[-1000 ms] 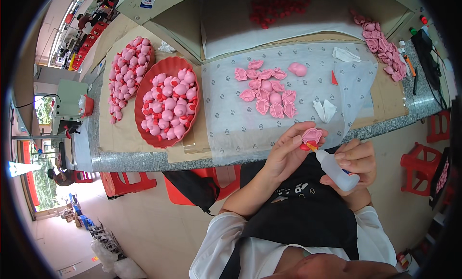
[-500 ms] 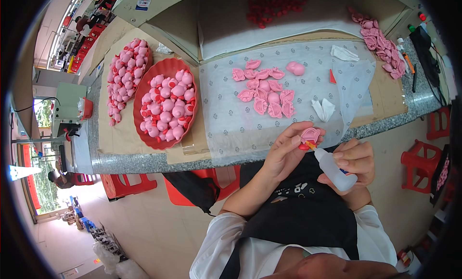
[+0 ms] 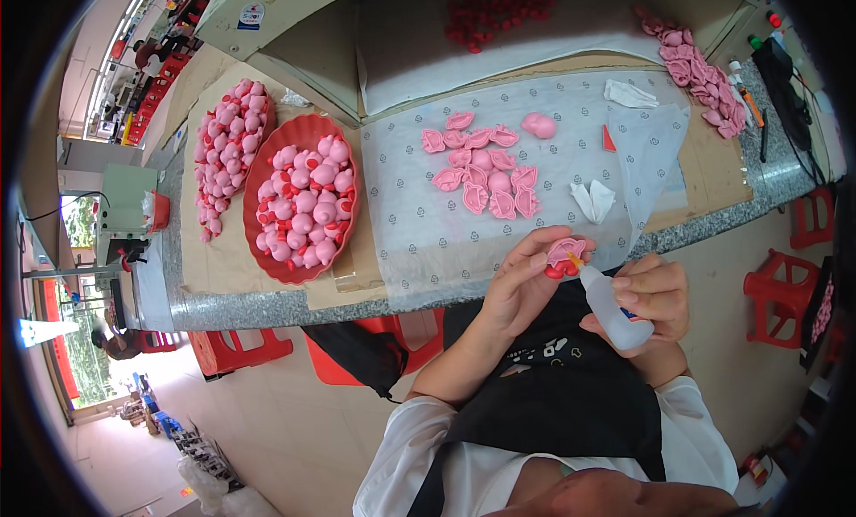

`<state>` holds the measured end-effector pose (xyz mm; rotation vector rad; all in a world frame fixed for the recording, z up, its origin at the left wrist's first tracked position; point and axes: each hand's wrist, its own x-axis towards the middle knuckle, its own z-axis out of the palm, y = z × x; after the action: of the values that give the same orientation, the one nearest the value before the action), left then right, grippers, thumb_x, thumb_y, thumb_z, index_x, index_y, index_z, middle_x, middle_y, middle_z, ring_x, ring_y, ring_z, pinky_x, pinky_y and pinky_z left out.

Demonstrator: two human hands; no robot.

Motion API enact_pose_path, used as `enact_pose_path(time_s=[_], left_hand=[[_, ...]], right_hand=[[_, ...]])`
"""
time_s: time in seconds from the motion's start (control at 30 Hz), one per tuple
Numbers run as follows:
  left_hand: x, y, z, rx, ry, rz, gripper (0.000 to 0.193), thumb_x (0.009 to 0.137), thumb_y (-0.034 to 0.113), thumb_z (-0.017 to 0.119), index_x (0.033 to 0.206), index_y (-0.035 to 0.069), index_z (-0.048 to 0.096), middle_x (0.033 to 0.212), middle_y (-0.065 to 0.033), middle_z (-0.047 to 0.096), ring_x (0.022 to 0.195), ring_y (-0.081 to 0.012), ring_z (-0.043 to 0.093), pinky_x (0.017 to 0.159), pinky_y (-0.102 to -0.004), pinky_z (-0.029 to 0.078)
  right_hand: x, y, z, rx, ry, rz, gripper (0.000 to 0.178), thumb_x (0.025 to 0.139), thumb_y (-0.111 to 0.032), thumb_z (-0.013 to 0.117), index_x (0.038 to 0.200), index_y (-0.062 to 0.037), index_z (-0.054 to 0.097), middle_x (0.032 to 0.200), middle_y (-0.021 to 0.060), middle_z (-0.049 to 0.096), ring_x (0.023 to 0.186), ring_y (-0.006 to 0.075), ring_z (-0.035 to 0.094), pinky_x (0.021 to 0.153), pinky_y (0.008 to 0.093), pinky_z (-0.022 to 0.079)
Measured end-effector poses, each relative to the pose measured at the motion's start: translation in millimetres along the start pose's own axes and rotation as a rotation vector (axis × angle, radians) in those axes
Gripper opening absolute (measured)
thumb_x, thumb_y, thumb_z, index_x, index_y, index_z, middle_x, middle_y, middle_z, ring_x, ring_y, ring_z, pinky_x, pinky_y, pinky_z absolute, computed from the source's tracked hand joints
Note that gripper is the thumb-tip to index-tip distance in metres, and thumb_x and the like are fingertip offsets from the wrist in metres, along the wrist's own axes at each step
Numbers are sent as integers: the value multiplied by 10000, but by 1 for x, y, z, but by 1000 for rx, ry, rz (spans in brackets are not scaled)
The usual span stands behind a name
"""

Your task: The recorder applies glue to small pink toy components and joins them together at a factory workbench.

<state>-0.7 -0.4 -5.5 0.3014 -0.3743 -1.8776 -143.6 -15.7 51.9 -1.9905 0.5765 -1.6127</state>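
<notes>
Between the fingertips of my left hand (image 3: 522, 281) is a small hollow pink molded piece (image 3: 564, 250) with red parts (image 3: 560, 270) at its lower edge. My right hand (image 3: 655, 299) grips a translucent white squeeze bottle (image 3: 613, 314). Its yellow-orange nozzle tip (image 3: 576, 259) points into the pink piece, at or very near its surface. Beyond my hands, several pink half-shells (image 3: 477, 183) lie grouped on a printed white sheet (image 3: 419, 250). A rounder pink piece (image 3: 539, 125) rests a little apart from them.
On the left, a red scalloped basin (image 3: 252, 218) holds many pink-and-red figures beside another heap (image 3: 223, 151). More pink shells (image 3: 704, 85) are piled at the far right. Crumpled white tissues (image 3: 593, 202) lie on the sheet. A box-like booth (image 3: 312, 62) stands behind, red stools (image 3: 780, 294) right.
The bottle's tip has shifted from the piece's lower red edge up toward its right side. The pink piece has tilted slightly, showing more red. The whole view has shifted a little.
</notes>
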Motion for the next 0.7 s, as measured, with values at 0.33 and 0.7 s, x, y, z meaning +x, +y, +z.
enact_pose_path(time_s=[0.33, 0.7], left_hand=[[0, -1, -4, 33, 1, 29, 360, 768, 185, 476, 1103, 61, 433, 1098, -213, 448, 978, -276, 456, 866, -371, 323], [-1, 0, -4, 27, -9, 31, 369, 773, 195, 483, 1118, 75, 430, 1128, -214, 422, 1004, -254, 446, 863, -347, 328]], right_hand=[[2, -2, -3, -74, -14, 8, 418, 492, -46, 769, 820, -60, 510, 791, 68, 480, 570, 152, 479, 493, 234, 401], [1, -3, -7, -111, -13, 62, 430, 504, -45, 762, 835, -78, 490, 773, 50, 448, 598, 127, 447, 550, 223, 401]])
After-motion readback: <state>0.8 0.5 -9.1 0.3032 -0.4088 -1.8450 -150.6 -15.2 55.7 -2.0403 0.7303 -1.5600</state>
